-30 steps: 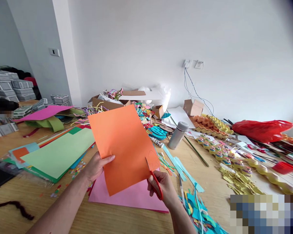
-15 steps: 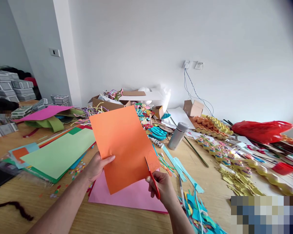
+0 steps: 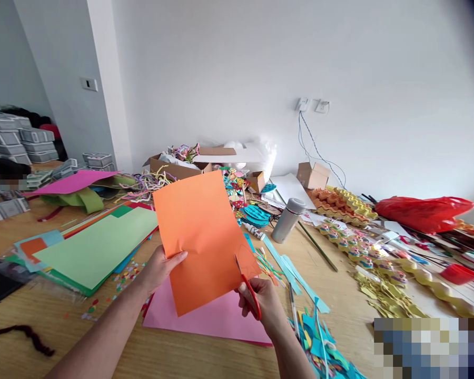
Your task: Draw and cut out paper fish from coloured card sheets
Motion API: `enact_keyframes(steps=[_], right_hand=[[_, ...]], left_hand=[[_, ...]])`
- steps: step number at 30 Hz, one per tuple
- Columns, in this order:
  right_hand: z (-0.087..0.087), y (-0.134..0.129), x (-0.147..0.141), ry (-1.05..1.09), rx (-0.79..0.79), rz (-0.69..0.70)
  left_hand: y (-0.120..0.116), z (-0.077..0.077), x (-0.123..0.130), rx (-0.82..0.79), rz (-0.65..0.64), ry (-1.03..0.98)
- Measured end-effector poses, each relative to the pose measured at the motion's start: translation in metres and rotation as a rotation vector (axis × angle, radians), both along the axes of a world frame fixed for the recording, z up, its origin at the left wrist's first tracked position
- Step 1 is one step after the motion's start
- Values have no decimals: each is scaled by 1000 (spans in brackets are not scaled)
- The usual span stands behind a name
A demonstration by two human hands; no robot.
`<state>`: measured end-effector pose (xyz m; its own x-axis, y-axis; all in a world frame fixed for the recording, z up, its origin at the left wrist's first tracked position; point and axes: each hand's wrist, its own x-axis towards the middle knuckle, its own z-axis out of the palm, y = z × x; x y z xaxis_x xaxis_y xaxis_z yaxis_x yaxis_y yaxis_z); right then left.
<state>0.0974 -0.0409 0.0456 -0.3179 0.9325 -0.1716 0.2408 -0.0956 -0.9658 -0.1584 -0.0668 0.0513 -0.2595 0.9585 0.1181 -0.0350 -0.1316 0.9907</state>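
An orange sheet (image 3: 203, 231) is held up over the table, tilted, with a faint outline drawn near its lower right corner. My left hand (image 3: 161, 268) pinches its left edge, thumb on the front face. My right hand (image 3: 260, 302) is closed round the handles of red scissors (image 3: 253, 296). The scissor blades point up and lie at the sheet's lower right part, beside the drawn outline. Pink paper (image 3: 205, 321) lies on the table beneath the orange sheet.
Light green paper (image 3: 98, 247) lies on a stack at left. A grey bottle (image 3: 287, 221) stands behind my right hand. Blue scraps (image 3: 319, 342) are at lower right. Egg trays (image 3: 339, 202) and a red bag (image 3: 422, 210) sit further right, cardboard boxes (image 3: 174, 169) at the back.
The orange sheet has shifted slightly right and turned a little. My right hand and the scissors have moved slightly right, while my left hand keeps its pinch.
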Motion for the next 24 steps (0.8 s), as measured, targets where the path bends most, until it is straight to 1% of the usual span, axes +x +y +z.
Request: enact_keyframes(steps=[2, 7, 13, 19, 24], right_hand=[[1, 0, 0, -12, -3, -13], [4, -1, -1, -55, 12, 5], [1, 0, -2, -36, -3, -15], [4, 0, -3, -66, -2, -33], [0, 1, -2, -94, 13, -28]], left_hand=[[-1, 1, 0, -1, -2, 17], [-1, 0, -2, 1, -16, 69], [0, -2, -2, -8, -47, 24], [-1, -2, -2, -11, -19, 4], [0, -3, -2, -5, -29, -32]])
